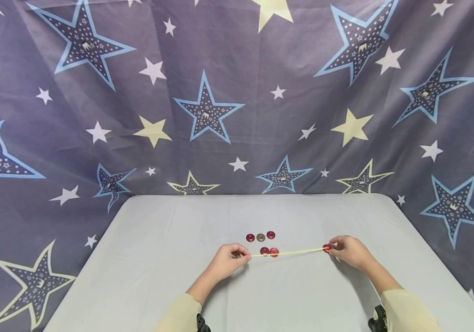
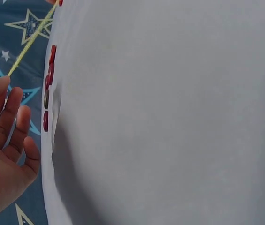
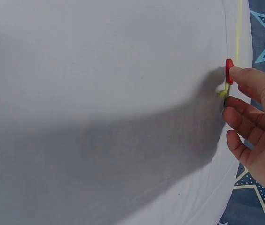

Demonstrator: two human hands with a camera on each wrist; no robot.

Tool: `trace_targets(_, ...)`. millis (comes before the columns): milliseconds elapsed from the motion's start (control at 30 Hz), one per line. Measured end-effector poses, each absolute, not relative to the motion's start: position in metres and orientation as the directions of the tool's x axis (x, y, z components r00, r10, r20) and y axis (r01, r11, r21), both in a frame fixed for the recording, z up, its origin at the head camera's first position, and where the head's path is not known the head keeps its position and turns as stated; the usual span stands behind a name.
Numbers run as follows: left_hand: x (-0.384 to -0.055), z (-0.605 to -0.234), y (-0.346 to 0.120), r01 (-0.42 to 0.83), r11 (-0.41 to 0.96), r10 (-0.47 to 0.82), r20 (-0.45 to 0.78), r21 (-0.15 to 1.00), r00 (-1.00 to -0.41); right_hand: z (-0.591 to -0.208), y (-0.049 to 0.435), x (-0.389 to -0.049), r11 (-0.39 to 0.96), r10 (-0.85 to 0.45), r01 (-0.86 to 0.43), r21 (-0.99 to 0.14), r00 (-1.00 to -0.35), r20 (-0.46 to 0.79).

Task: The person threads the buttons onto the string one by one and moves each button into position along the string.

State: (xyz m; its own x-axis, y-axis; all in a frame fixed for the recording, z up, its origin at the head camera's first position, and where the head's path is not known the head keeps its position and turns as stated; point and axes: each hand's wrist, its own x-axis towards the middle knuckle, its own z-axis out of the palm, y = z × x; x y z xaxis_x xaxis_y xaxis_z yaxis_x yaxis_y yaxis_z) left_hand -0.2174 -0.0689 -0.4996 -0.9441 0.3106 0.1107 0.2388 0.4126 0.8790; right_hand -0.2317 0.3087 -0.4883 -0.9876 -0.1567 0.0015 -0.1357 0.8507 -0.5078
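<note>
A yellow string (image 1: 299, 252) stretches nearly taut between the two hands, above the table. My left hand (image 1: 229, 261) pinches its left end between thumb and index finger; the other fingers are spread in the left wrist view. At the other end, my right hand (image 1: 351, 251) pinches a red button (image 3: 229, 71) that sits on the string, and a short yellow tail shows below it. Between the hands, two red buttons (image 1: 264, 251) lie side by side, the string crossing over them in the head view. Just behind are a dark red button (image 1: 250, 238), a brown button (image 1: 260, 237) and another red button (image 1: 271, 235).
A white-covered table (image 1: 170, 221) spreads under both hands. Behind it and along both sides hangs a grey-purple cloth (image 1: 237, 55) printed with stars.
</note>
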Motion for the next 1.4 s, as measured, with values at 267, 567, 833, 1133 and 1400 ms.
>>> trace_targets(267, -0.217, -0.496, -0.067, 0.228, 0.406, 0.303, 0.105, 0.885, -0.947, -0.489, 0.308, -0.232, 0.848, -0.156, -0.142, -0.511, -0.988, 0.017)
trace_targets(567, -0.217, -0.497, -0.068, 0.230, 0.411, 0.297, 0.108, 0.882, -0.949, -0.479, 0.298, -0.232, 0.828, -0.177, -0.174, -0.534, -0.983, 0.046)
trace_targets(833, -0.220, -0.499, -0.069, 0.226, 0.405, 0.294, 0.108, 0.886, -0.950, -0.476, 0.285, -0.234, 0.821, -0.200, -0.203, -0.534, -0.978, 0.064)
trace_targets(1133, -0.221, -0.499, -0.069, 0.227, 0.411, 0.294, 0.108, 0.883, -0.950, -0.471, 0.270, -0.237, 0.810, -0.231, -0.244, -0.533, -0.968, 0.093)
trace_targets(1400, -0.221, -0.496, -0.068, 0.240, 0.417, 0.302, 0.115, 0.876, -0.946, -0.468, 0.258, -0.239, 0.795, -0.270, -0.290, -0.533, -0.956, 0.118)
